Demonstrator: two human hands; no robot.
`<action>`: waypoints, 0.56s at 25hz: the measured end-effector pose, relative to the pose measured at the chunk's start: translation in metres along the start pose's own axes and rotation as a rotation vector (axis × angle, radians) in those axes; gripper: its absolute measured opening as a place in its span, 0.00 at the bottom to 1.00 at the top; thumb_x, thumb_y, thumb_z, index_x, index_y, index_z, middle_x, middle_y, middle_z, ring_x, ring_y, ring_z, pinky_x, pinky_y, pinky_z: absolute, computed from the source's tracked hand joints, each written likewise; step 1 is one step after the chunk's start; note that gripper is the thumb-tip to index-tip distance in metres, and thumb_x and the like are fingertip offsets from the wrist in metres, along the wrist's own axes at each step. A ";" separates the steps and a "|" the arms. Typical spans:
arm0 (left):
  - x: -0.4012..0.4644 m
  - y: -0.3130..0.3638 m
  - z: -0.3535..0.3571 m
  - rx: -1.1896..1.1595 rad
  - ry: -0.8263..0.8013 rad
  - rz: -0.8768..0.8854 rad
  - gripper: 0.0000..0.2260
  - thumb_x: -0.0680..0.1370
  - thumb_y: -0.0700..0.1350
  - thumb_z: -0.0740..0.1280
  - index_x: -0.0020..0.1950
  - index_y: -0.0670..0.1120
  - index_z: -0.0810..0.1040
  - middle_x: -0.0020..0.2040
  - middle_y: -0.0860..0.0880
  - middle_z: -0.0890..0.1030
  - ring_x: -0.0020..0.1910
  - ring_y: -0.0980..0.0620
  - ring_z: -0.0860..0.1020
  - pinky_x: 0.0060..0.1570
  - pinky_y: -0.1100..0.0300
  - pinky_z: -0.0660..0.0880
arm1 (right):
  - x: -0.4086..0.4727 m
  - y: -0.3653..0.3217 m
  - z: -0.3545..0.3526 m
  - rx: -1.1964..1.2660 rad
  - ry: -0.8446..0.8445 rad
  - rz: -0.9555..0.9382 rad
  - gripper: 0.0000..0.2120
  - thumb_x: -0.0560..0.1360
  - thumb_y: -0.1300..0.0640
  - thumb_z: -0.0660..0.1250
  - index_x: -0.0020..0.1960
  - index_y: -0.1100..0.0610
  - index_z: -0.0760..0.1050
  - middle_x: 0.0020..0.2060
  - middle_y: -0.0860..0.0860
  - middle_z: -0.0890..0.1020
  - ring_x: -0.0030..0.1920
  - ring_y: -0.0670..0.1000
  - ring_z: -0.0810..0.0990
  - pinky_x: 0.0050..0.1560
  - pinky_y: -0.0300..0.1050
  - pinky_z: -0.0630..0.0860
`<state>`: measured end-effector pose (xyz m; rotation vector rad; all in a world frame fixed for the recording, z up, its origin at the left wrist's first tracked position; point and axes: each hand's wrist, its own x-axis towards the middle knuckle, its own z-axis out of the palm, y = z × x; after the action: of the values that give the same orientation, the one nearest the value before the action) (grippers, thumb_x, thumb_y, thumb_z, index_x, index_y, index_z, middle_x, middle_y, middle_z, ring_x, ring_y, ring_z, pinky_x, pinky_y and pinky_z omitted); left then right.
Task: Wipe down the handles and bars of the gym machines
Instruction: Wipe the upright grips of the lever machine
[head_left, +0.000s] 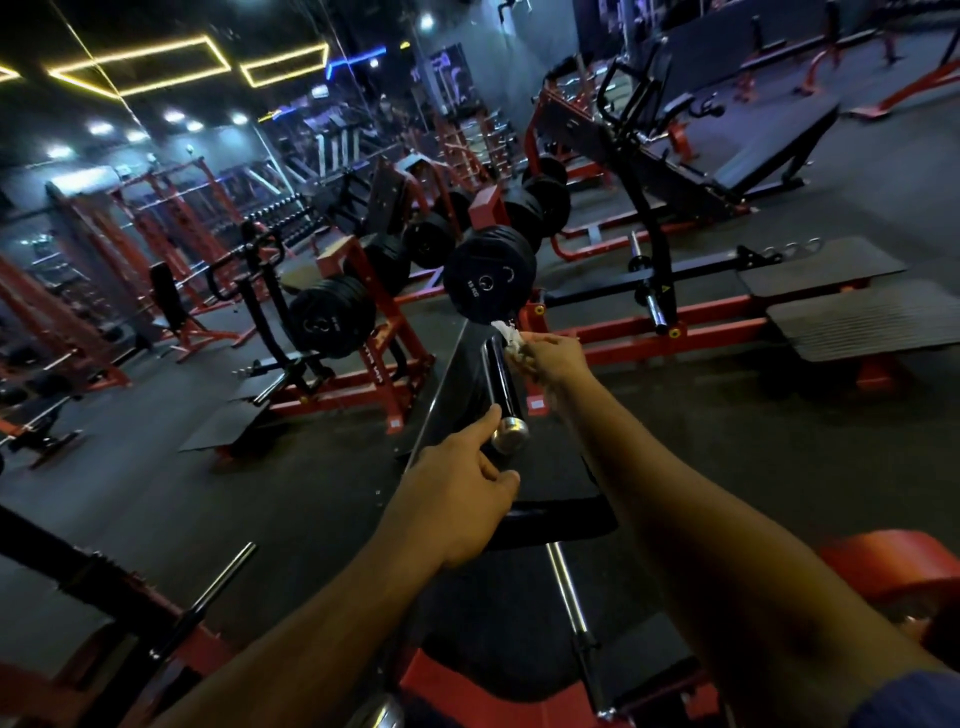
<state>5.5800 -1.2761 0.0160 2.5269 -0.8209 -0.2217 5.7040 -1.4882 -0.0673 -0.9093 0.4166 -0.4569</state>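
Overhead, glowing in yellow rectangles across a dark ceiling: light strips (156, 65). Spreading below over grey flooring, red-framed gym machines (358, 332), most loaded with black weight plates (488, 280). Lying to the right, two ribbed black foot platforms (862, 317), with a chrome-tipped sleeve (655, 306) standing near them. Slanting up through the middle, a glossy black handle bar (503, 371) capped by a chrome end (510, 435), running from that cap toward the nearest plate. Reaching in from the lower left, the left hand (462, 499), forefinger stretched out and touching the bar just beside the chrome cap, remaining fingers curled in with the thumb laid across them, holding nothing. Reaching farther along, the right hand (553, 358), fingers pinching a crumpled white cloth (511, 338) and pressing it against the upper end of the bar, right below the plate.
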 end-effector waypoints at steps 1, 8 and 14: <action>0.000 0.000 0.000 0.000 0.005 0.003 0.32 0.82 0.50 0.68 0.82 0.60 0.57 0.42 0.59 0.85 0.43 0.63 0.82 0.57 0.54 0.80 | -0.003 -0.002 0.004 0.038 0.001 0.048 0.06 0.79 0.70 0.64 0.49 0.65 0.79 0.36 0.57 0.82 0.32 0.48 0.82 0.30 0.36 0.78; 0.000 -0.004 0.004 -0.017 0.069 0.003 0.29 0.81 0.52 0.68 0.80 0.60 0.62 0.41 0.59 0.85 0.44 0.62 0.83 0.55 0.51 0.80 | -0.024 0.004 0.001 -0.071 -0.128 0.249 0.08 0.79 0.63 0.60 0.52 0.63 0.78 0.35 0.54 0.81 0.35 0.49 0.80 0.34 0.41 0.80; -0.003 -0.004 0.009 -0.116 0.161 -0.003 0.22 0.82 0.49 0.67 0.75 0.60 0.71 0.44 0.58 0.84 0.43 0.60 0.84 0.50 0.53 0.83 | -0.039 -0.029 0.040 0.103 -0.085 0.332 0.19 0.73 0.66 0.50 0.59 0.71 0.71 0.44 0.65 0.80 0.42 0.62 0.81 0.50 0.60 0.81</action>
<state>5.5768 -1.2748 0.0066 2.4016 -0.7207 -0.0638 5.6868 -1.4564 -0.0163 -0.7390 0.4525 -0.1334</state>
